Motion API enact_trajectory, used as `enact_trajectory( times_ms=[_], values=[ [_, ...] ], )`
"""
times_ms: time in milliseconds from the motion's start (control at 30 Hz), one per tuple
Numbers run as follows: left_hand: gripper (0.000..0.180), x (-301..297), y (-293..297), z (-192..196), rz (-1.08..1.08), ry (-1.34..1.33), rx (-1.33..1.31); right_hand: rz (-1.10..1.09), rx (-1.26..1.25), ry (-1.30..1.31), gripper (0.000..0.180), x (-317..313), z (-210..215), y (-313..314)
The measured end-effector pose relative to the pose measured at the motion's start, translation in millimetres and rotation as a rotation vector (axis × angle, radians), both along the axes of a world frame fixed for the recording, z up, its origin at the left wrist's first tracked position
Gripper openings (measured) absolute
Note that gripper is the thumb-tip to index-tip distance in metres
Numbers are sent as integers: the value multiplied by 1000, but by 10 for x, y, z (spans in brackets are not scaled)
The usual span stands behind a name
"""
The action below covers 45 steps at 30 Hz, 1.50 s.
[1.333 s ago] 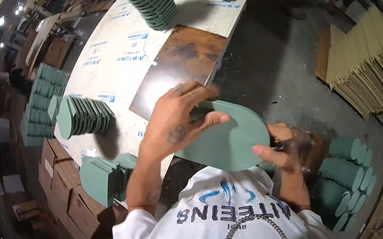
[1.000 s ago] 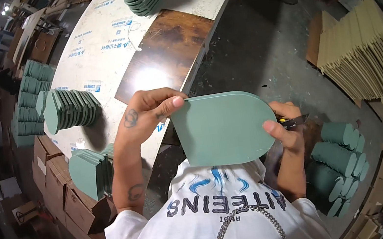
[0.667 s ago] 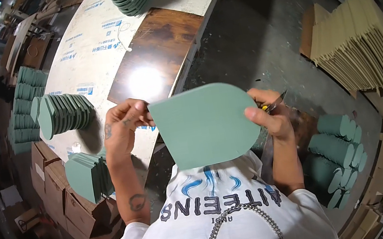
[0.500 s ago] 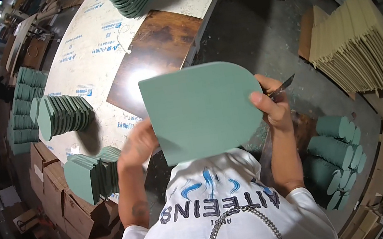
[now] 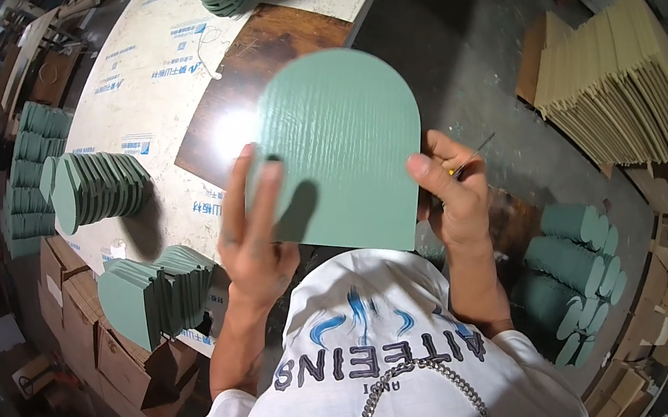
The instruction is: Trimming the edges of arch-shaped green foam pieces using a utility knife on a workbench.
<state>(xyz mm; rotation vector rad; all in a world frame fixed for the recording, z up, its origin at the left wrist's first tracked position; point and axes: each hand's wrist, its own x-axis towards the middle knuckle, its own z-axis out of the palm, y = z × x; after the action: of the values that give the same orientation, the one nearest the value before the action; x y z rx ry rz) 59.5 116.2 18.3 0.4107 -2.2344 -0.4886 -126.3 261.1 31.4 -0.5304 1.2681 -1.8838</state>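
Panel (image 5: 345, 138), just one, is up before my chest, round end away from me. My right hand (image 5: 455, 195) pinches its right edge and holds one knife (image 5: 481, 149); my left hand (image 5: 257, 241), two fingers extended, is at its left side; I cannot tell if it grips. One brown sheet (image 5: 286, 34) and at least three green stacks (image 5: 106, 186) are on the table (image 5: 112, 112).

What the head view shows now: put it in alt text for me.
A person's right hand grips a green arch-shaped board and a thin pointed tool, the blurred left hand at the board's lower left edge. Similar green boards stand stacked on a white table at left.
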Motion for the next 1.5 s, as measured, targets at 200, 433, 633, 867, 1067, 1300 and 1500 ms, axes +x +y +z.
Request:
enact_trajectory(
  times_ms=[200,433,633,867,1067,1300,1500],
  values=[
    [41,144,-79,-24,-232,515,1348,0,-117,-75,18,-92,250,-10],
    [45,95,50,91,-442,500,1404,28,-66,-14,19,-153,326,-80],
    [45,255,97,111,-368,552,1417,98,-57,-31,19,-97,352,-218],
    [46,583,186,234,-182,644,1452,207,23,-69,24,57,276,-576],
    [46,1123,46,121,-347,713,1408,376,-39,-229,27,379,59,-1015],
    [50,1569,-268,125,-157,631,1331,427,3,-171,27,843,76,-1451],
    [41,1597,-521,-18,-65,877,1366,560,-179,-109,42,1079,179,-1518]
  ],
)
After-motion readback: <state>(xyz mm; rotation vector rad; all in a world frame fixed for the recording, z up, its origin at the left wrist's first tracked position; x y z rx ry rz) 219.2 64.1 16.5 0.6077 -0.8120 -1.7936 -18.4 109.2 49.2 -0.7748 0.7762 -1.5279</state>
